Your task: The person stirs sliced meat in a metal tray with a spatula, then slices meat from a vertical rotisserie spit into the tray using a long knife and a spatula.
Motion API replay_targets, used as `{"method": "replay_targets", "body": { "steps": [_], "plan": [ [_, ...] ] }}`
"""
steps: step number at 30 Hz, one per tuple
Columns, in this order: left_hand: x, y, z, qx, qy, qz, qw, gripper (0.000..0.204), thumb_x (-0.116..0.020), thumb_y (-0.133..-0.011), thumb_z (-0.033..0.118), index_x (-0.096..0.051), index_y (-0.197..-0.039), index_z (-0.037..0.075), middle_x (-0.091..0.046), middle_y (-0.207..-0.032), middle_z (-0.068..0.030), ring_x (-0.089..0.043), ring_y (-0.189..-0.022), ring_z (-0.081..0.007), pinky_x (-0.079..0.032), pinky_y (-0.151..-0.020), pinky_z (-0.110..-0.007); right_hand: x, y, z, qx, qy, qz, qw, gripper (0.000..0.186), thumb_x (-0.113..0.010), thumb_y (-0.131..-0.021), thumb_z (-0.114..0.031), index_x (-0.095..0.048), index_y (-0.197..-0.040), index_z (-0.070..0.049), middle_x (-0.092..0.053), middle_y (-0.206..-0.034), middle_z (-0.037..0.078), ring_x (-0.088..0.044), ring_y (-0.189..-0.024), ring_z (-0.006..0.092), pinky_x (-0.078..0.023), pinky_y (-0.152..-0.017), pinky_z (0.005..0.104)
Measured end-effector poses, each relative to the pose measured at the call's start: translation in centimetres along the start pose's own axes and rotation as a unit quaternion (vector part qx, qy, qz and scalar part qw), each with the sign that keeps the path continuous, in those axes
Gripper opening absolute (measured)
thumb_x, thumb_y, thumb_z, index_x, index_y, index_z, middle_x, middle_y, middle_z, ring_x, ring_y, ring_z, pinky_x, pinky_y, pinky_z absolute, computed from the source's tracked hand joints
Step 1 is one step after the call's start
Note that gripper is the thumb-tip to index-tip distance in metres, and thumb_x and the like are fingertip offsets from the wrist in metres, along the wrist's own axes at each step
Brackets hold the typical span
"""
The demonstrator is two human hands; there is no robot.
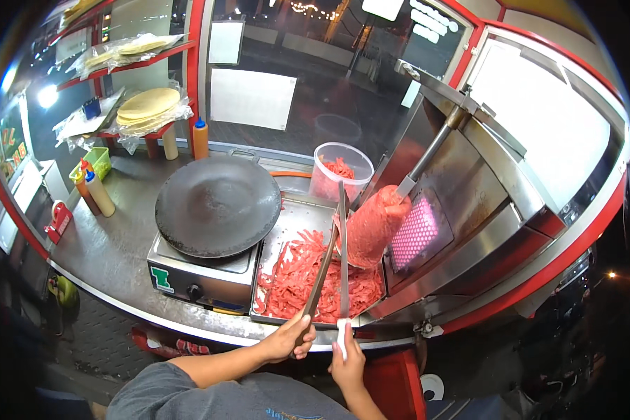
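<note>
Left hand [290,341], lower centre of the frame: fingers wrapped round the near end of the tongs [320,280], long, dark, slanting up and right.

Right hand [348,360], lower centre: clasping the white handle of the knife [344,266]; long blade, tip upward, passing in front of the cone's left side.

Cone [374,227], right of centre: red meat, on a tilted spit [432,147], beside a pink-glowing grill [414,233]. Likely heavy as a whole, soft and slick at the surface; better steadied by the spit than by the flesh, though the metal may be hot.

Strips [294,290], below centre: red, heaped in a tray [302,213]. Probably light, limp and slippery singly; best pinched in bunches with the tongs. The knife looks stiff and slim; hold by the handle only.

Tub [364,175], upper centre: clear, more red meat inside. Pan [217,206], left of centre: dark, round, on a stove [203,269].

Obscured: the cone's far side and lower end; the tray floor under the strips. Hard to tell: whether tongs or blade touch the cone. Right forearm cut off by the lower edge.
</note>
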State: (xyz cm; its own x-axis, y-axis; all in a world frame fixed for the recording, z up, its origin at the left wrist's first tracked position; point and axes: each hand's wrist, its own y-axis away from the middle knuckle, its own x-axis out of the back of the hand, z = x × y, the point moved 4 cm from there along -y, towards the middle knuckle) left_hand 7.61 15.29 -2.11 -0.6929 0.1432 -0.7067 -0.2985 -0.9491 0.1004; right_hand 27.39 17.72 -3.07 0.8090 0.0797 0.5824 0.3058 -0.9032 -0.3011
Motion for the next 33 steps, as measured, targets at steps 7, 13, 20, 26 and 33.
{"method": "replay_targets", "body": {
  "steps": [7,13,20,26,33],
  "plan": [
    [1.8,1.9,-0.9,0.032,0.073,-0.014,0.997,0.03,-0.039,-0.118,0.045,-0.04,-0.138,0.023,-0.045,-0.087,0.0009,-0.041,-0.054,-0.0063,-0.04,-0.05,-0.024,-1.5,7.6,3.4,-0.145,-0.31,-0.058,0.938,0.068,-0.061,-0.105,0.001,-0.038,-0.168,-0.011,-0.064,-0.078,0.005,-0.056,-0.053,0.0078,-0.051,-0.046,0.0294],
    [2.3,7.4,-0.4,0.034,-0.059,0.004,0.998,0.063,-0.039,-0.119,0.036,-0.008,-0.174,0.028,-0.043,-0.09,-0.0019,-0.043,-0.058,-0.0085,-0.044,-0.054,-0.025,-1.7,7.1,5.2,-0.037,-0.275,-0.024,0.961,0.076,-0.058,-0.106,0.004,-0.026,-0.172,-0.014,-0.06,-0.084,0.003,-0.052,-0.052,0.0073,-0.052,-0.047,0.0291],
    [3.2,6.6,0.0,0.02,-0.184,0.039,0.982,0.066,-0.039,-0.119,0.027,-0.003,-0.175,0.026,-0.043,-0.086,-0.0017,-0.045,-0.057,-0.0101,-0.047,-0.053,-0.027,-6.8,0.7,3.4,0.042,-0.304,0.023,0.951,0.066,-0.063,-0.104,0.003,-0.042,-0.166,-0.01,-0.06,-0.082,0.004,-0.052,-0.053,0.0087,-0.051,-0.047,0.0289],
    [2.6,7.1,1.0,0.015,-0.233,0.032,0.972,0.068,-0.038,-0.119,0.027,0.001,-0.175,0.026,-0.042,-0.085,-0.0013,-0.045,-0.056,-0.0098,-0.046,-0.05,-0.027,-6.8,-0.2,3.1,0.11,-0.213,0.051,0.969,0.061,-0.067,-0.102,0.001,-0.05,-0.16,-0.006,-0.065,-0.092,0.008,-0.057,-0.055,0.009,-0.053,-0.047,0.0281],
    [4.5,10.7,1.4,0.013,-0.244,0.054,0.968,0.066,-0.04,-0.119,0.026,-0.005,-0.175,0.025,-0.043,-0.086,-0.0011,-0.044,-0.058,-0.0094,-0.044,-0.053,-0.025,-7.9,0.2,4.9,0.082,-0.201,0.082,0.973,0.056,-0.07,-0.099,-0.001,-0.056,-0.153,0.001,-0.069,-0.096,0.015,-0.062,-0.055,0.013,-0.051,-0.047,0.03]
  ]
}}
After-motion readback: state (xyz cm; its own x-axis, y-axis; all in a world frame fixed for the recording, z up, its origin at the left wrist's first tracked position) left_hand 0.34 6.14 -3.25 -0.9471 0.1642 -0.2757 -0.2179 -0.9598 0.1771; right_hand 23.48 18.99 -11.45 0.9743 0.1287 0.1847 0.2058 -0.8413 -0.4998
